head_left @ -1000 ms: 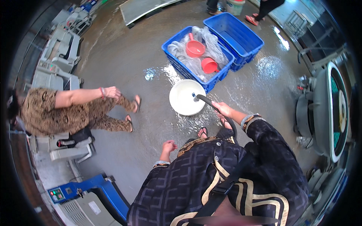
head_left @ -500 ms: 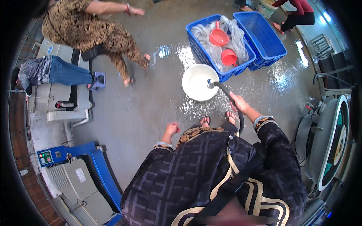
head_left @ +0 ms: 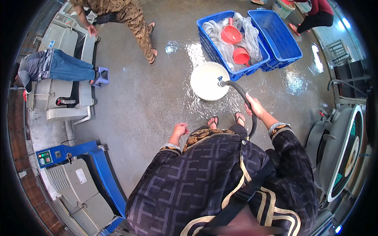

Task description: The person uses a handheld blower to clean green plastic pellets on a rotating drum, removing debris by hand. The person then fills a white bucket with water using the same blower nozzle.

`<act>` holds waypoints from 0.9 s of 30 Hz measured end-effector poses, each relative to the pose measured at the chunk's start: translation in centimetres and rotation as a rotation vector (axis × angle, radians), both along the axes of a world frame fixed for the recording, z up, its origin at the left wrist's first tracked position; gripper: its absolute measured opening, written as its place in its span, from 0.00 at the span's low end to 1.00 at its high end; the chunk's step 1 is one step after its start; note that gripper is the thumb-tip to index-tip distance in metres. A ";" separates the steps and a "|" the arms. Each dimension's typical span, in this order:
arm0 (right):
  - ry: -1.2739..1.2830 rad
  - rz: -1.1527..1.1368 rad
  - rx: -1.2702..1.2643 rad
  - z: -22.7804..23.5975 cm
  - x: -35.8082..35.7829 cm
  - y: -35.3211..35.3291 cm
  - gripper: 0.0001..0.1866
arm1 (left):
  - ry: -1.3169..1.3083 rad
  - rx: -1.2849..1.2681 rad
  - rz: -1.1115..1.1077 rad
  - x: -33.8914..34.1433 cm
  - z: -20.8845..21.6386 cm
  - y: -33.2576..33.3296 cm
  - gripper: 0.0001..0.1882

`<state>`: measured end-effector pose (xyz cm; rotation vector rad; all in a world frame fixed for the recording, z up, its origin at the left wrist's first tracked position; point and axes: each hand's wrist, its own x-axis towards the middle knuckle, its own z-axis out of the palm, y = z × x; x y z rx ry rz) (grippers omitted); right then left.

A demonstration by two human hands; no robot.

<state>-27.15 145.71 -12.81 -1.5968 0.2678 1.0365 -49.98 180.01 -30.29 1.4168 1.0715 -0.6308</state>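
My right hand (head_left: 256, 107) is closed around a dark flexible hose (head_left: 239, 89), which arches from beside my legs toward the floor in front of me. The hose's free end has a small blue-grey fitting (head_left: 221, 82) and hangs over the right side of a round white bucket (head_left: 193, 88). Whether water is running from it I cannot make out. My left hand (head_left: 181, 129) hangs in front of my body on the left, fingers curled in, with nothing seen in it. The bucket stands on the wet floor just beyond my sandalled feet.
Beyond the bucket is a blue crate (head_left: 249, 72) holding clear plastic sheeting and two red dippers (head_left: 231, 35); another blue crate (head_left: 271, 35) adjoins it. Machines (head_left: 78, 179) line the left, near two people. A large round grey machine (head_left: 340, 157) stands right. Another person crouches far right.
The person in brown patterned clothes has stepped left, away from the middle, and lowered an outstretched arm. My right hand keeps its hold on the hose, whose end stays over the bucket.
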 end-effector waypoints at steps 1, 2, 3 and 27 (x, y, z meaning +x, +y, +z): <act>0.017 0.003 0.006 0.1 0.0 -0.2 0.30 | -0.002 0.000 0.001 0.2 0.0 0.0 0.12; 0.033 0.006 0.013 0.3 0.0 -0.4 0.30 | -0.005 0.000 0.002 0.3 0.0 0.0 0.12; 0.042 0.007 0.011 0.7 -0.1 -0.3 0.30 | -0.003 0.008 -0.003 0.5 0.3 0.0 0.12; -0.069 0.046 -0.057 1.2 -1.3 -1.7 0.13 | -0.003 -0.007 0.064 -0.7 -0.7 1.3 0.12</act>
